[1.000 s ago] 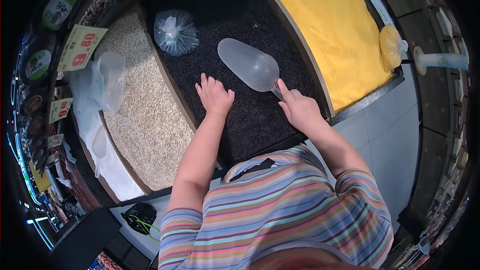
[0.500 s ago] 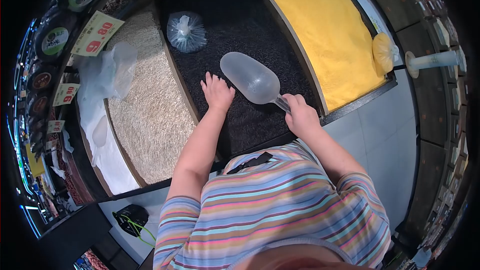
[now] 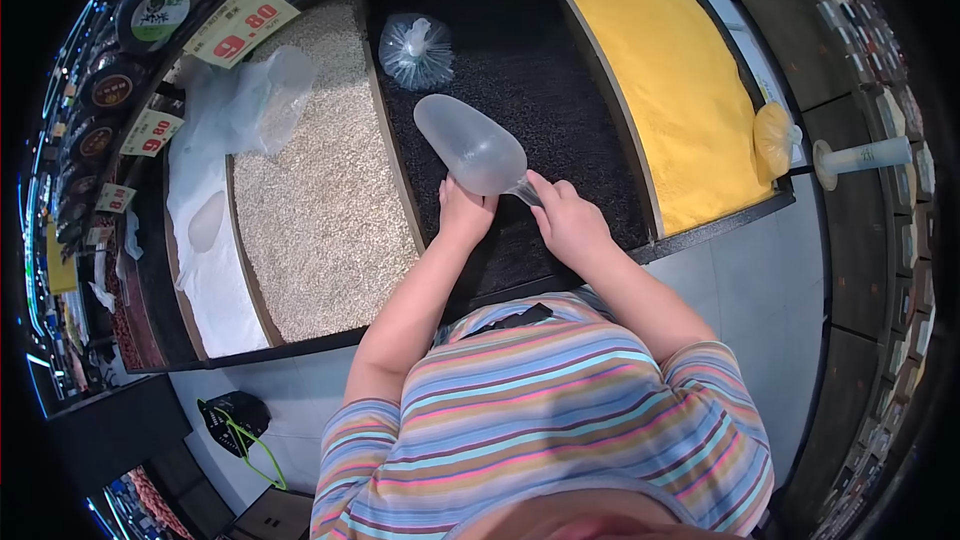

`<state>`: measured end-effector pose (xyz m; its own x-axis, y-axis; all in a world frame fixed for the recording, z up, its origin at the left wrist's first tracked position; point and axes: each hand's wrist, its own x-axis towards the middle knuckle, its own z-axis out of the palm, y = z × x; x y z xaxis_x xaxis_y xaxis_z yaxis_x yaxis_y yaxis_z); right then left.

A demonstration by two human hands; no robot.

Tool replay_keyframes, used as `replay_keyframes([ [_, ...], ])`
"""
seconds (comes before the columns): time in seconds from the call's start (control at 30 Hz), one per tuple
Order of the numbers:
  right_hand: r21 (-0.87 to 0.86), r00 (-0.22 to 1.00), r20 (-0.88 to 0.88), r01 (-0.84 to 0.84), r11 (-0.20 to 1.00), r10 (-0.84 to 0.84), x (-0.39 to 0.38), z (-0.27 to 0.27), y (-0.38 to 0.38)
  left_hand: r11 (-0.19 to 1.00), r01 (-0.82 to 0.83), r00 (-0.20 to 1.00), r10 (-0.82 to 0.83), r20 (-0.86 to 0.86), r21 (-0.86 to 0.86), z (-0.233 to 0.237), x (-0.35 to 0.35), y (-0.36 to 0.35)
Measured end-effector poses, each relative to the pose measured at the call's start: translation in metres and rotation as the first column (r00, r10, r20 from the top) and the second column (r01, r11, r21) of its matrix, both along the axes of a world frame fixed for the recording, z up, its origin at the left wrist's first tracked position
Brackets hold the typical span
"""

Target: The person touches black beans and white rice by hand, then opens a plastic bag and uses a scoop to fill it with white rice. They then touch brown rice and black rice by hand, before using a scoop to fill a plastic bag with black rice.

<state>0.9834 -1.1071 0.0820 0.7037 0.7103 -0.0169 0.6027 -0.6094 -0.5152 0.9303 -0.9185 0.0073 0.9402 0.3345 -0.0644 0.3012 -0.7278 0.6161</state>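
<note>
My right hand grips the handle of a clear plastic scoop, which is raised over the bin of black grain. My left hand rests on the black grain right under the scoop's rear end, its fingers partly hidden by the scoop. A tied clear bag holding some black grain lies farther back in the same bin.
Left of the black bin is a bin of pale grain with a loose plastic bag and price tags. A yellow grain bin is on the right with a filled yellow bag. Tiled floor lies below.
My right hand closed on the scoop handle and lifted it leftward. My left hand drew back toward me and now sits beneath the scoop. The view shifted slightly.
</note>
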Motion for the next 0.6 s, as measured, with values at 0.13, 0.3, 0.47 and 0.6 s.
replay_keyframes([
  [0.13,0.110,0.998,-0.055,0.032,0.993,-0.026,0.006,-0.018,-0.011,0.978,0.008,1.000,-0.007,-0.006,0.207,0.008,-0.017,-0.010],
  [0.3,0.188,0.962,-0.268,0.109,0.976,-0.055,0.017,-0.024,-0.022,0.950,0.002,0.998,-0.021,0.056,0.312,0.008,-0.021,-0.014],
  [0.47,0.223,0.943,-0.330,0.124,0.967,-0.045,0.033,-0.021,-0.015,0.993,-0.016,0.964,-0.015,0.265,0.118,0.012,0.000,-0.006],
  [0.6,0.188,0.912,-0.409,0.087,0.978,-0.003,0.052,-0.013,0.002,0.997,-0.065,0.913,0.072,0.403,-0.031,0.017,0.028,0.007],
])
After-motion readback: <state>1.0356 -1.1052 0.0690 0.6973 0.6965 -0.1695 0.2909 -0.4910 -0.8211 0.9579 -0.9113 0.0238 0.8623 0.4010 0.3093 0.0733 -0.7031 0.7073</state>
